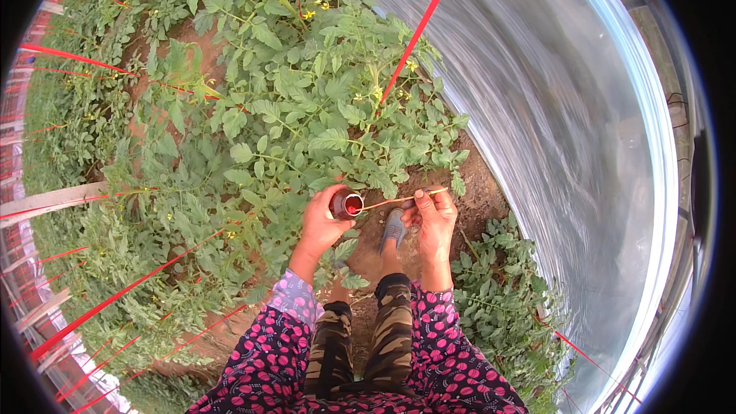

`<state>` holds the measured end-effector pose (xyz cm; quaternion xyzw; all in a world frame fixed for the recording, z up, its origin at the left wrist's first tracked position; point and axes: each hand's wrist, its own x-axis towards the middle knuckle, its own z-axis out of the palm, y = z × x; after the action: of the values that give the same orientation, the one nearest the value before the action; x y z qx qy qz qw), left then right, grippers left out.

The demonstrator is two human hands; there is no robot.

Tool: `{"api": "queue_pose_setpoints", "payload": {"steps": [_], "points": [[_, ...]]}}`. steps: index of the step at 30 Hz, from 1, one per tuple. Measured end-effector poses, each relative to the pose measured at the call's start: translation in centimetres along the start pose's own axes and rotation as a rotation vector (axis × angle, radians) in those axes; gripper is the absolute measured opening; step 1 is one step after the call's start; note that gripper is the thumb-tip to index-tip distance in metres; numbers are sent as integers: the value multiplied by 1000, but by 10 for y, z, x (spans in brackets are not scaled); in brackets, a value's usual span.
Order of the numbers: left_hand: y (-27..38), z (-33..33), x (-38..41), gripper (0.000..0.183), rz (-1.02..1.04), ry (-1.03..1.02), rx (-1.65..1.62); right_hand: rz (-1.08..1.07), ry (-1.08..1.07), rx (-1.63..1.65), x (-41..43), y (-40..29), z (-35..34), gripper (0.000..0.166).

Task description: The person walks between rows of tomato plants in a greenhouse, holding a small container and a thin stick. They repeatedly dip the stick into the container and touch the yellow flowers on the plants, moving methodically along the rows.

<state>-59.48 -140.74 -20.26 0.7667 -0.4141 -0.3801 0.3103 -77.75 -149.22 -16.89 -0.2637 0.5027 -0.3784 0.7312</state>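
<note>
My left hand (321, 222) is wrapped around a small dark red-brown bottle (340, 204), its open mouth tilted towards the right. Red shows inside the mouth. Between the thumb and fingers of my right hand (433, 215) is a thin stick (391, 202). The stick's left end reaches into the bottle's mouth, and its other end sticks out past my fingers. Just beyond both hands grow leafy tomato plants (322, 103) with small yellow flowers (309, 14).
A transparent plastic film wall (552, 103) curves along the right side. Red strings (422, 29) run taut among the plants. Brown soil (480, 184) shows between the rows, with my grey shoe (393, 227) on it. More plants (497, 276) stand right of my legs.
</note>
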Motion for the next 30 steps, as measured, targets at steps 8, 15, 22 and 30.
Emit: {"api": "queue_pose_setpoints", "payload": {"steps": [8,15,22,30], "points": [[-6,5,0,69,-56,-32,-79,-438,117,237,28,-18,-3,14],[0,8,0,69,-35,-39,-66,-589,71,45,70,-20,31,18],[2,9,1,69,-23,-32,-33,-607,31,-20,85,-9,47,17],[4,9,3,69,-4,-40,-31,-641,118,39,88,-11,47,18]]}}
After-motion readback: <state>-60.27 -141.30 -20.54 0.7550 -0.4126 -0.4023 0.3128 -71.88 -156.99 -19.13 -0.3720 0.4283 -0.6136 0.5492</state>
